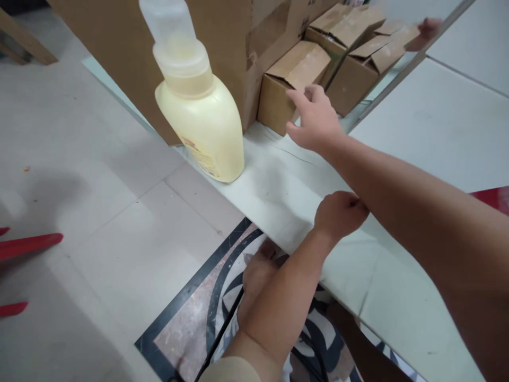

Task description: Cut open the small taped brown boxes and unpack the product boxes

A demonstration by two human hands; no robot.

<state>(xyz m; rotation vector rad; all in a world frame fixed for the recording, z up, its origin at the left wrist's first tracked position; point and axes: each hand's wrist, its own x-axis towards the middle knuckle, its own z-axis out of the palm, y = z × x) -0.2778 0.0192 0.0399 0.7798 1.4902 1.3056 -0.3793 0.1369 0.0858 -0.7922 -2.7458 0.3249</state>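
My right hand (pixel 316 119) reaches over the white tabletop, its thumb and fingers apart and curved, with nothing seen between them. Just beyond its fingertips is a small cardboard box (pixel 274 101). My left hand (pixel 340 215) is closed in a fist over the table, close beside my right forearm. Whatever may be inside that fist is hidden. Left of my hands, a pale yellow plastic bottle (pixel 217 124) with a translucent cap stands upright at the table's edge.
A large cardboard box (pixel 222 32) rises behind the bottle. More small cartons (pixel 352 79) stand along a glossy panel (pixel 437 106). Below the table (pixel 278 196) are my feet, a dark cable (pixel 222 331) and a patterned floor. Red legs (pixel 29 245) show at left.
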